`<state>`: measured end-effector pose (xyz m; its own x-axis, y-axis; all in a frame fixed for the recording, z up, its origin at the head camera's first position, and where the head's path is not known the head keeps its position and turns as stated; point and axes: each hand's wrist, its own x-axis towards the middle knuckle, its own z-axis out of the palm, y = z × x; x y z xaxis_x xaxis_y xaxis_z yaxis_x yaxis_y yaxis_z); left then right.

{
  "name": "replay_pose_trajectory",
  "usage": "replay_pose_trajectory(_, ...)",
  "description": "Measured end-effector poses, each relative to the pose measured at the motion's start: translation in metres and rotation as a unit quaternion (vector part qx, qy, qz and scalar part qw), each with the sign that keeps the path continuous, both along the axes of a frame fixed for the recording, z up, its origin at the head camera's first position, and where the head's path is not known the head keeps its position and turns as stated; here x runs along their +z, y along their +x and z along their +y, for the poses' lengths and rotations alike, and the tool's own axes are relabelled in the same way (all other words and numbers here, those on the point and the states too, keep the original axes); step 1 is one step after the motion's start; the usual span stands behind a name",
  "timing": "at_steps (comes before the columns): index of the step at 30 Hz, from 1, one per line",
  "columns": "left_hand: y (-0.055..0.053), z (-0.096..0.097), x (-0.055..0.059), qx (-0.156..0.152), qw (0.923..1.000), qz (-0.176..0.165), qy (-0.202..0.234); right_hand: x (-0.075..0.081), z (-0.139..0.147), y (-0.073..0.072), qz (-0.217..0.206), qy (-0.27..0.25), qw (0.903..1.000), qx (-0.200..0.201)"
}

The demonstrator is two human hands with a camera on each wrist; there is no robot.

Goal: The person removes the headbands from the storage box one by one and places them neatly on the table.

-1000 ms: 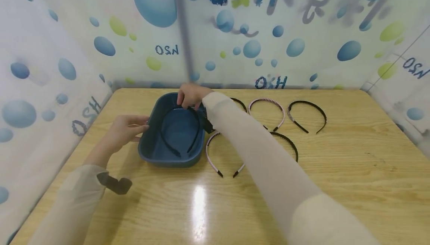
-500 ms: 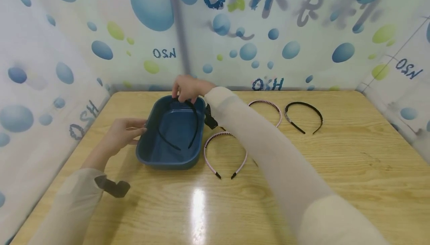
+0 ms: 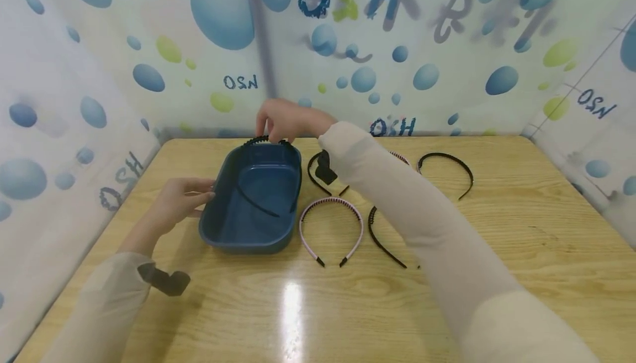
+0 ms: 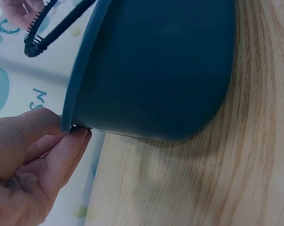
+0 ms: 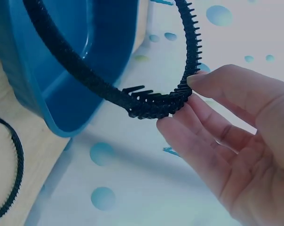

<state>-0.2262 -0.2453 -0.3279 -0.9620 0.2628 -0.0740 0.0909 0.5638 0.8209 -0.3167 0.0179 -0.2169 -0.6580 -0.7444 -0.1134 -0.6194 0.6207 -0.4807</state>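
A black headband point(image 5: 76, 66) with comb-like teeth hangs from my right hand point(image 3: 290, 120), which pinches it at the top of its arch. The arch is above the far rim of a blue plastic basin point(image 3: 243, 247), and the legs reach down into the basin. In the right wrist view, thumb and fingertips hold the toothed part. My left hand point(image 3: 174, 203) pinches the basin's left rim between thumb and fingers, as the left wrist view also shows.
Right of the basin lie a pink headband point(image 3: 328, 200), a black one point(image 3: 387, 252) partly under my right sleeve, and another black one point(image 3: 309, 169) by the wrist. Farther right are a mostly hidden pink headband point(image 3: 399, 157) and a black headband point(image 3: 467, 169). A patterned wall covering stands behind the table.
My right hand has risen and lifted the black headband from inside the basin to above its far rim. The left hand stays on the rim. The head view has shifted slightly.
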Motion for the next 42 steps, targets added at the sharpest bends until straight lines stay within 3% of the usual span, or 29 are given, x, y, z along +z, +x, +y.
replay_pose_trajectory(5,0.0,0.001,0.001,0.001,1.0,0.0,-0.004,0.005,0.011,0.005,0.031,0.001,0.9995,0.009)
replay_pose_trajectory(19,-0.001,0.0,-0.002,-0.001,0.9999,0.011,-0.01,0.015,0.054,0.014,0.054,0.008,0.9984,0.012)
replay_pose_trajectory(31,0.001,0.003,0.0,0.003,0.9999,0.008,-0.015,0.007,0.102,0.019,0.048,0.016,0.9983,-0.028)
replay_pose_trajectory(42,0.0,0.002,0.0,0.002,0.9999,0.007,-0.015,-0.001,0.156,0.026,0.031,0.011,0.9949,-0.095)
